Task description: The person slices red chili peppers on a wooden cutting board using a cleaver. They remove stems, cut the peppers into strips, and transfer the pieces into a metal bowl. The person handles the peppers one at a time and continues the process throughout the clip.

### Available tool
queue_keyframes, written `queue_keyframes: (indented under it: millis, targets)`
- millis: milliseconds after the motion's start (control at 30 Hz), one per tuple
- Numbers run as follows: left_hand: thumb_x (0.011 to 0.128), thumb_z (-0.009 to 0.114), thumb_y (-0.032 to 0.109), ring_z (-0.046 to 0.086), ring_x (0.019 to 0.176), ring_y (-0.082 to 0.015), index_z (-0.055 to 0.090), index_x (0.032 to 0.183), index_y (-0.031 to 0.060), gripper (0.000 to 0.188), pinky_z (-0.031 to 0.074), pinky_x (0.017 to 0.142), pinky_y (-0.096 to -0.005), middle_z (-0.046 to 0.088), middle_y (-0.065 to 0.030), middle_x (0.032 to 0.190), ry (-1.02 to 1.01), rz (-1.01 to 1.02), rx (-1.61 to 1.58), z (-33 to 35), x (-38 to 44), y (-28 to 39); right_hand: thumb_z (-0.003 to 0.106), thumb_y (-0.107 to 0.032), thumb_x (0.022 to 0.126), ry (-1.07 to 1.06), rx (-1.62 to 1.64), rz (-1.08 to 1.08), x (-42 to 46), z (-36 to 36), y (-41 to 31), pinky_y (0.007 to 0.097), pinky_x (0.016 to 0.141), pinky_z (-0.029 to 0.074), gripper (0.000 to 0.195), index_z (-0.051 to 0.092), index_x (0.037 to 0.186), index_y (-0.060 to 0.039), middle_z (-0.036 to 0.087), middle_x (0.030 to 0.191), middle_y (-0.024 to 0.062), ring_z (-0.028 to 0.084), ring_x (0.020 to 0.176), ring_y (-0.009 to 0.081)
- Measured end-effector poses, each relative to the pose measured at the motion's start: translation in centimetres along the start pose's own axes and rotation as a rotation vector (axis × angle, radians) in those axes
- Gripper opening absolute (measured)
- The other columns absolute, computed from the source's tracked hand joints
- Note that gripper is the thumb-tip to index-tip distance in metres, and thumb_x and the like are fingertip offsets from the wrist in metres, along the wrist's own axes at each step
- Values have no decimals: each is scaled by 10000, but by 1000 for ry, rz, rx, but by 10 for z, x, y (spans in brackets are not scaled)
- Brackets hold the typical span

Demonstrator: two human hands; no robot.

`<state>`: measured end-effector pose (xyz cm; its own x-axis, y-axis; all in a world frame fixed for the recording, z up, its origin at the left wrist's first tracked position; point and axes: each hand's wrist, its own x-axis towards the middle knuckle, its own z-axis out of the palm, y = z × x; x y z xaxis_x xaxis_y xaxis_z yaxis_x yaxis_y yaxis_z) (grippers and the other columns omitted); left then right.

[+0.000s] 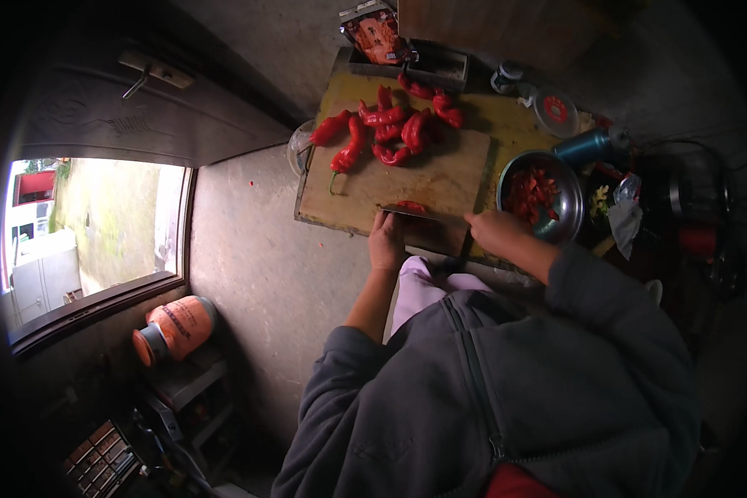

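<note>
My right hand (495, 233) grips the handle end of a kitchen knife (420, 215), whose blade lies across the near part of a wooden cutting board (348, 202). At the blade's other end is my left hand (387, 241), its fingertips close to or touching the metal; whether they hold anything is hidden. A piece of red pepper (413, 205) shows just beyond the blade. Several whole red peppers (383, 116) are heaped on the far half of the board, one with a green stem. Right of the board, a steel bowl (571, 218) contains cut red pepper pieces (529, 190).
A blue cylindrical container (588, 148) lies behind the bowl, near a clear round lid (556, 112). A printed packet (380, 37) stands in a tray (439, 68) at the back. A dark door (162, 118) and an orange-wrapped cylinder (183, 324) are to the left.
</note>
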<state>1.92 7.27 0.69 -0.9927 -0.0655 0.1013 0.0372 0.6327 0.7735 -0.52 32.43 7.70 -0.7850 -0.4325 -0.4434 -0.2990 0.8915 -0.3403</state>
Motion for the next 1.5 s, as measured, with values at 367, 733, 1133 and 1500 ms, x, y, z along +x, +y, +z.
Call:
queue_keyframes:
  millis: [367, 733, 1133, 1500]
  targets:
    - [854, 597, 68, 619, 912, -334, 580, 1067, 71, 214, 513, 761, -378, 600, -124, 1048, -27, 48, 43, 6, -17, -16, 539, -227, 821, -6, 447, 158, 0, 34, 14, 494, 710, 478, 266, 625, 908, 9, 628, 829, 252, 600, 801, 444]
    - [765, 642, 49, 568, 983, -331, 560, 1034, 74, 282, 500, 813, -419, 533, -121, 1132, -280, 32, 14, -3, 12, -9, 550, -205, 807, -2, 600, 184, -5, 42, 18, 446, 595, 452, 234, 583, 789, 25, 590, 651, 210, 603, 624, 373]
    - [766, 655, 50, 621, 876, -323, 554, 1028, 68, 282, 510, 749, -381, 592, -114, 999, -101, -92, 6, 10, -8, -22, 547, -246, 828, 37, 457, 106, -37, 16, 20, 484, 698, 486, 266, 623, 903, -2, 632, 808, 246, 612, 793, 434]
    - [813, 553, 67, 583, 933, -385, 549, 1069, 70, 256, 498, 765, -441, 562, -153, 1046, -137, -44, 51, 6, -10, -21, 508, -249, 835, -29, 135, 20, -27, 2, 36, 511, 754, 505, 272, 640, 990, -69, 657, 849, 215, 630, 826, 408]
